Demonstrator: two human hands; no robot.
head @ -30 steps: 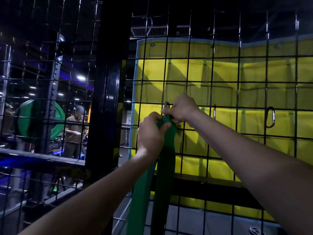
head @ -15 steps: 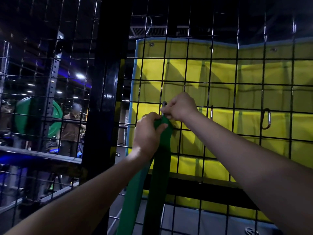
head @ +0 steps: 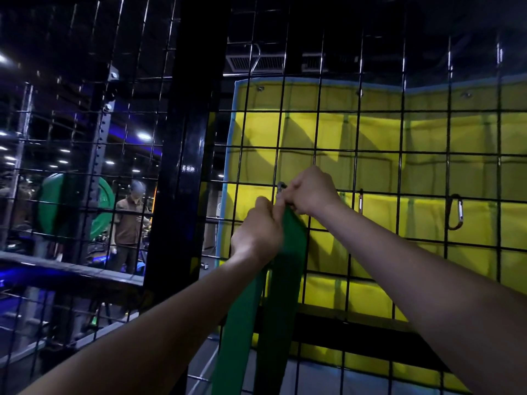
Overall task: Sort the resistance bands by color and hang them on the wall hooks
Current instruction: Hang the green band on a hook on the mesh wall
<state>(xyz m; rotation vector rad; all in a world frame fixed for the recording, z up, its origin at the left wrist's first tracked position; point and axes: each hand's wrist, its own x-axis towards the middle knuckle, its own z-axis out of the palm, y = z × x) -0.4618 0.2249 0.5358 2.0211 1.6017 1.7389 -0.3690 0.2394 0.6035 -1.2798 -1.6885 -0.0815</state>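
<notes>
A wide green resistance band [head: 281,283] hangs down in two strands in front of a black wire grid wall [head: 382,172]. My left hand [head: 258,232] grips the band just below its top. My right hand [head: 309,191] pinches the band's top end against a small grey metal hook [head: 281,186] clipped to the grid. Whether the band is threaded through the hook is hidden by my fingers.
Two more carabiner hooks hang on the grid to the right, a small one [head: 360,201] and a larger one [head: 455,212]. Yellow padding [head: 370,132] lies behind the grid. A thick black post [head: 185,155] stands left; a person [head: 129,223] stands beyond it.
Both hands have stayed at the hook with the band's top end. My left hand has shifted slightly on the band, with its fingers drawn closer to my right hand.
</notes>
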